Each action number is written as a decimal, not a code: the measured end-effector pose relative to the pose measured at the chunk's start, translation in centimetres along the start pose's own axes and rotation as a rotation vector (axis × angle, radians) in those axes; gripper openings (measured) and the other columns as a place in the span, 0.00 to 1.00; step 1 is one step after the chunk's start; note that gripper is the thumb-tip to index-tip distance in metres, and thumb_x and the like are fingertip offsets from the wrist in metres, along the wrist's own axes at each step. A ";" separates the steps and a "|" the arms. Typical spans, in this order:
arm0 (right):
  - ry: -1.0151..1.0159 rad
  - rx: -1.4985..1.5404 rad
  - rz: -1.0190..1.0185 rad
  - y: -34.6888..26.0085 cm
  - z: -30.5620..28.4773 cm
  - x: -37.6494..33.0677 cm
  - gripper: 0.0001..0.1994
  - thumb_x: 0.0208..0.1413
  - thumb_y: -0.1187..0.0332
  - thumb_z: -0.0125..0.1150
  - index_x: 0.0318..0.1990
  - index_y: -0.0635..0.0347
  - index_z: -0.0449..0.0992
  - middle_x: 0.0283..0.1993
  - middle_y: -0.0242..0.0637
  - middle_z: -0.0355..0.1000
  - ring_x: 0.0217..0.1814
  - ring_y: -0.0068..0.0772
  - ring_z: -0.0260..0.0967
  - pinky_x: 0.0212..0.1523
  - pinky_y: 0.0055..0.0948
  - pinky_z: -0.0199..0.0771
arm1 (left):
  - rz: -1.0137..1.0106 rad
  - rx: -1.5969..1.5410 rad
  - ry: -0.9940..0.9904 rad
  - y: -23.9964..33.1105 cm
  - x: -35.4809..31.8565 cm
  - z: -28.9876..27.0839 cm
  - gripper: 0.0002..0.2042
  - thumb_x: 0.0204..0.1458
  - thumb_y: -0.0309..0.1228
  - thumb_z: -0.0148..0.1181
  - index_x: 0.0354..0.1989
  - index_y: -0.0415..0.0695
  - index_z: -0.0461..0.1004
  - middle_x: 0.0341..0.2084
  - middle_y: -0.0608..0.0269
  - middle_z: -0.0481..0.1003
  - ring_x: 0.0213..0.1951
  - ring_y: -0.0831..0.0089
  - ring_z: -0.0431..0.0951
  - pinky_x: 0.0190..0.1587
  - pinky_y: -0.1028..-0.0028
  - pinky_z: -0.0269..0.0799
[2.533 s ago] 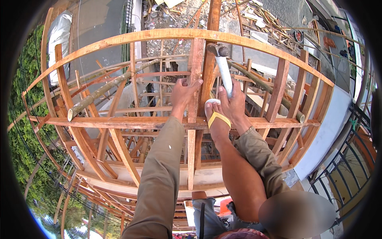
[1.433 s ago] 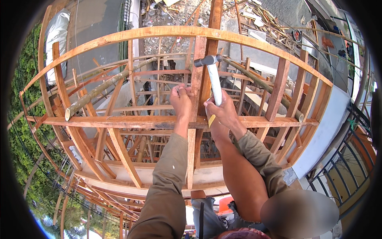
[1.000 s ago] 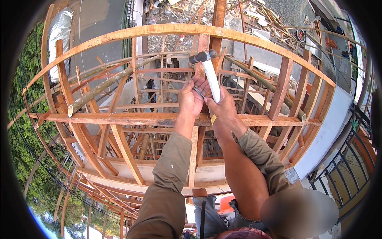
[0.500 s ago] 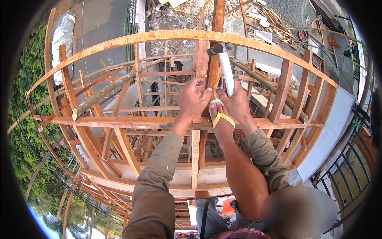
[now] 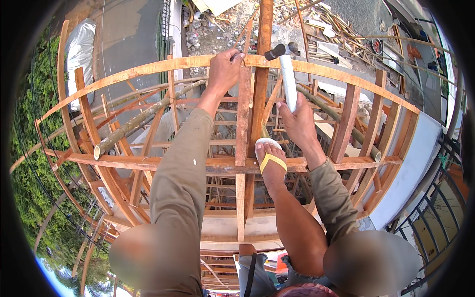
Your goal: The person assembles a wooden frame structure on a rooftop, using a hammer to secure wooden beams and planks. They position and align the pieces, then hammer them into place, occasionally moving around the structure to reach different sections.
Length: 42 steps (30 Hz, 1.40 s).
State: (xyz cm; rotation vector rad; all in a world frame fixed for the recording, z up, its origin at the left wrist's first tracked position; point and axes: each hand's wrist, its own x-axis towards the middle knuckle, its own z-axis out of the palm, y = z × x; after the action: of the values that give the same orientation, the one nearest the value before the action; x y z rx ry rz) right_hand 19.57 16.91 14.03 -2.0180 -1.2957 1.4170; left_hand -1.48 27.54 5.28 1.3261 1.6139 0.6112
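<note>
My right hand [image 5: 300, 123] is wrapped round the pale handle of a hammer [image 5: 288, 79], whose dark head is raised to the right of the upright wooden post [image 5: 262, 94]. Farther forward, my left hand [image 5: 224, 72] is closed at the curved wooden beam [image 5: 188, 63], near the top of a reddish upright stud [image 5: 243, 114]. A small dark thing shows at its fingertips, too small to name. My foot in a yellow-strapped sandal [image 5: 272, 161] rests on the lower cross beam [image 5: 217, 164], beside the post.
Timber framing with gaps surrounds me, the ground far below. A bamboo pole [image 5: 131, 127] lies across it on the left, another bamboo pole [image 5: 358, 136] on the right. Rubble and scrap wood [image 5: 331, 42] lie beyond; a metal railing [image 5: 425, 213] stands at right, cables at left.
My left hand has moved forward and left from near the hammer to the far curved beam. My right hand still holds the hammer, shifted slightly right. The view has shifted slightly.
</note>
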 end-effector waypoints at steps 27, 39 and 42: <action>-0.255 -0.217 -0.104 -10.2 -7.7 12.5 0.31 0.66 0.63 0.51 0.73 0.65 0.55 0.32 0.36 0.71 0.27 0.24 0.68 0.28 0.31 0.71 | -0.122 -0.117 -0.156 -3.3 9.6 2.7 0.11 0.61 0.30 0.60 0.39 0.32 0.80 0.27 0.61 0.79 0.26 0.74 0.81 0.31 0.73 0.74; -0.141 -0.257 -0.234 -13.7 -5.5 18.6 0.29 0.67 0.62 0.51 0.75 0.52 0.57 0.31 0.34 0.68 0.25 0.20 0.63 0.20 0.28 0.67 | -0.075 -0.090 -0.131 -5.5 10.3 3.5 0.11 0.59 0.33 0.59 0.31 0.38 0.82 0.21 0.58 0.80 0.25 0.67 0.81 0.35 0.66 0.75; -0.269 -0.348 -0.186 -13.8 -5.3 19.0 0.28 0.67 0.62 0.51 0.74 0.53 0.59 0.30 0.32 0.67 0.23 0.19 0.62 0.19 0.25 0.65 | -0.085 -0.091 -0.122 -5.7 10.3 3.4 0.12 0.60 0.34 0.59 0.33 0.37 0.82 0.22 0.56 0.81 0.27 0.67 0.82 0.36 0.66 0.75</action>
State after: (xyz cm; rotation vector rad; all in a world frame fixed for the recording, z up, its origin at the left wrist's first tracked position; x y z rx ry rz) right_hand 19.16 40.91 15.72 -1.8890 -1.9070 1.4959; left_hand -1.10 34.95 -4.48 1.1994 1.5176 0.5352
